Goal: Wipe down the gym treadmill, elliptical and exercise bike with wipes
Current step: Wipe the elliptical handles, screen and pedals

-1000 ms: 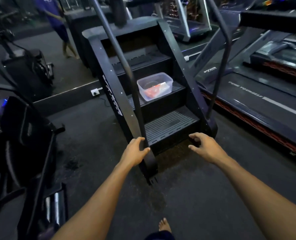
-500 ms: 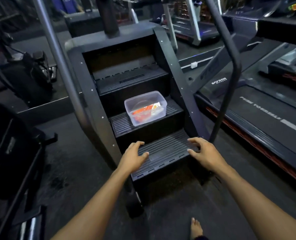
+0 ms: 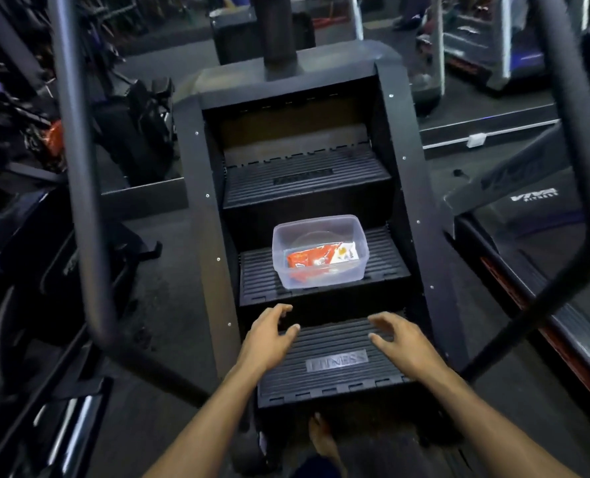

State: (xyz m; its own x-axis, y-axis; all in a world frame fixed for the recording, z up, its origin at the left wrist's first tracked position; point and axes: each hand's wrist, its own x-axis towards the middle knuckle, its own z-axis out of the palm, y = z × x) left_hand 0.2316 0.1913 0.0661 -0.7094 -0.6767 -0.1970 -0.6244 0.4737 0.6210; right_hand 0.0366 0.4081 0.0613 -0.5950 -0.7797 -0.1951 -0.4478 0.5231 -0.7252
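Note:
A clear plastic tub [image 3: 350,270] stands on the middle step of a black stair-climber machine [image 3: 307,181]. Inside the tub lies a red and white pack of wipes [image 3: 316,258]. My left hand [image 3: 267,334] and my right hand [image 3: 402,341] hover over the lowest step [image 3: 335,377], just short of the tub. Both have loosely spread fingers and hold nothing. A treadmill [image 3: 541,267] runs along the right side.
The climber's two dark handrails [image 3: 76,174] frame the view left and right. A dark exercise machine [image 3: 41,270] stands on the left. More gym machines fill the back. My bare foot [image 3: 322,439] is on the dark floor below the lowest step.
I have moved closer and now face the steps squarely between the rails. Both hands have gone forward from the floor edge to above the lowest step, nearer the tub.

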